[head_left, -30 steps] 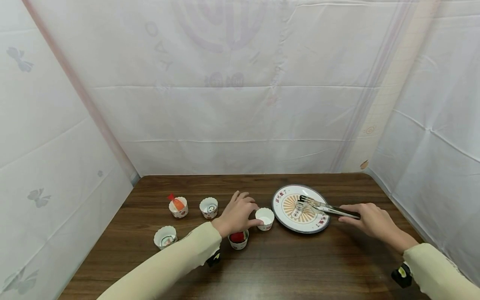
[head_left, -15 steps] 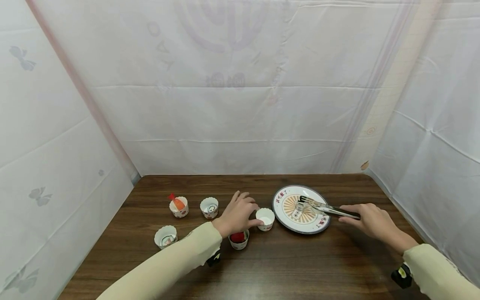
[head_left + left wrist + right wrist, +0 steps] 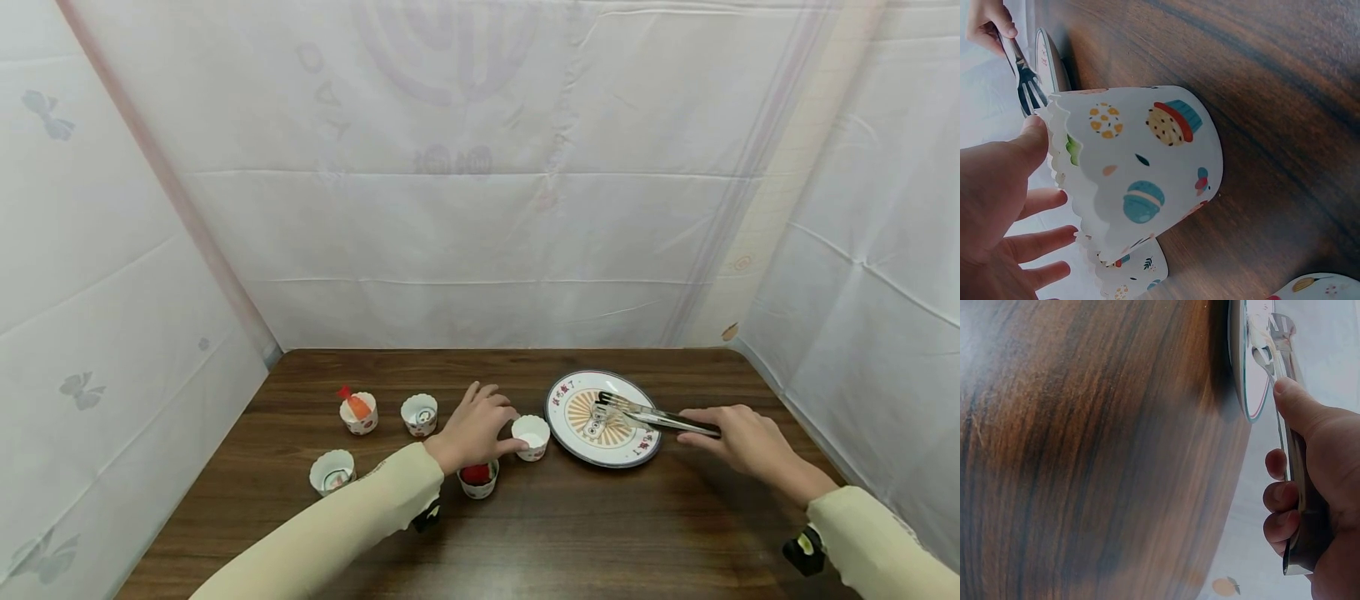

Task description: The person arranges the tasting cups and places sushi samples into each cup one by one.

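In the head view, my left hand point(image 3: 480, 429) reaches over the cups, its thumb right at the near-left rim of a white paper baking cup point(image 3: 531, 439). Its other fingers extend loosely beside that cup. A second baking cup point(image 3: 1141, 144), printed with cakes, stands below the hand and shows red and green contents from above. My right hand point(image 3: 750, 442) grips metal food tongs point(image 3: 667, 421) with fork-shaped ends, thumb laid along the upper arm. The tong tips are over a round white plate point(image 3: 558, 421); I cannot tell whether they pinch anything.
To the left, a baking cup point(image 3: 360, 427) holds an orange toy shrimp point(image 3: 357, 407). Two more baking cups, one in the back point(image 3: 420, 429) and one nearer point(image 3: 330, 462), hold small pale rounds. White cloth point(image 3: 480, 250) hangs behind the brown wooden table point(image 3: 600, 542).
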`<state>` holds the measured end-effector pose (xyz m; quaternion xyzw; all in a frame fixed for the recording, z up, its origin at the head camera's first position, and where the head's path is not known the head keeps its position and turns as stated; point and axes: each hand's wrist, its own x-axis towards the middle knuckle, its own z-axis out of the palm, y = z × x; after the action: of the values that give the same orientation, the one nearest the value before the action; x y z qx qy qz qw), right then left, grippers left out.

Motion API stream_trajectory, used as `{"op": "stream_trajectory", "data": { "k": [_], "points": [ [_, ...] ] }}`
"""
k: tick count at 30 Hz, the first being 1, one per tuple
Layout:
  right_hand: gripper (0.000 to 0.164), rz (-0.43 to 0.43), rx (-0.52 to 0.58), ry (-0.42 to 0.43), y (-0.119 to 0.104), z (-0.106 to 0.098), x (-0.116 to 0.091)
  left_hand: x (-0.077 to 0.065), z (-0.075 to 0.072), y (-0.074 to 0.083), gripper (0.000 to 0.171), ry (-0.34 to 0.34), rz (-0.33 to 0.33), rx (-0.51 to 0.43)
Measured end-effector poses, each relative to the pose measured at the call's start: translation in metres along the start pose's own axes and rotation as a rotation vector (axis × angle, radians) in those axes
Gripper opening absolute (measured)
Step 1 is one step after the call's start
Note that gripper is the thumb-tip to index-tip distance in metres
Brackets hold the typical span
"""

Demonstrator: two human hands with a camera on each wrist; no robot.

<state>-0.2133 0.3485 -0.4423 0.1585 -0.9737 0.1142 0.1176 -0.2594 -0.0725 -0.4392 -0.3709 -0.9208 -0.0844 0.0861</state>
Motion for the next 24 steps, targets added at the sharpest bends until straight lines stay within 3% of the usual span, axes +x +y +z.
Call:
{"op": "stream_trajectory", "data": {
  "k": [14, 24],
  "points": [
    [0.049, -0.013, -0.004, 0.002, -0.009, -0.017, 0.004, 0.001, 0.000, 0.002, 0.039, -0.019, -0.009, 0.000],
    [0.046, -0.134, -0.016, 0.092, -0.023, -0.025, 0.009, 0.001, 0.000, 0.002, 0.041, -0.026, -0.021, -0.007]
  ]
}}
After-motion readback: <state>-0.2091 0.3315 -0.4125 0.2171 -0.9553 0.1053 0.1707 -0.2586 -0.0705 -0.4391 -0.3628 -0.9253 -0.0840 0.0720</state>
